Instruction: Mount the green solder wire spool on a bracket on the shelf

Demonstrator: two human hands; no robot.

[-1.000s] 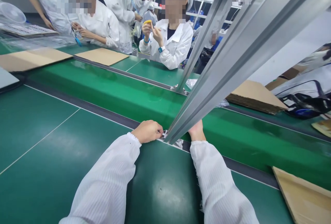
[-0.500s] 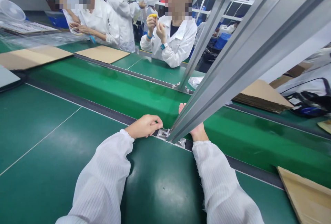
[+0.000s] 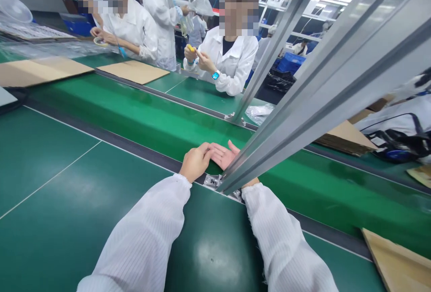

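Observation:
My left hand [image 3: 198, 161] is closed, thumb and fingers pinched together at the fingertips of the other hand; whatever they hold, if anything, is too small to make out. Palm up, my right hand [image 3: 225, 155] has its fingers stretched out over the green conveyor belt [image 3: 148, 126], with nothing visible on the palm. A slanting metal post [image 3: 289, 117] hides part of that hand and its wrist. The post's foot is fixed by a metal bracket [image 3: 213, 181] at the belt's near edge, just below my hands.
Across the belt, a person in white [image 3: 232, 58] holds a small yellow thing. Flat cardboard [image 3: 134, 71] lies on the far left, stacked cardboard [image 3: 350, 137] on the far right. A tan board [image 3: 397, 256] stands near the right edge.
My left hand has moved right, to the other hand's fingertips. My right hand has come left from behind the post, palm now showing. The person opposite has lowered their hands.

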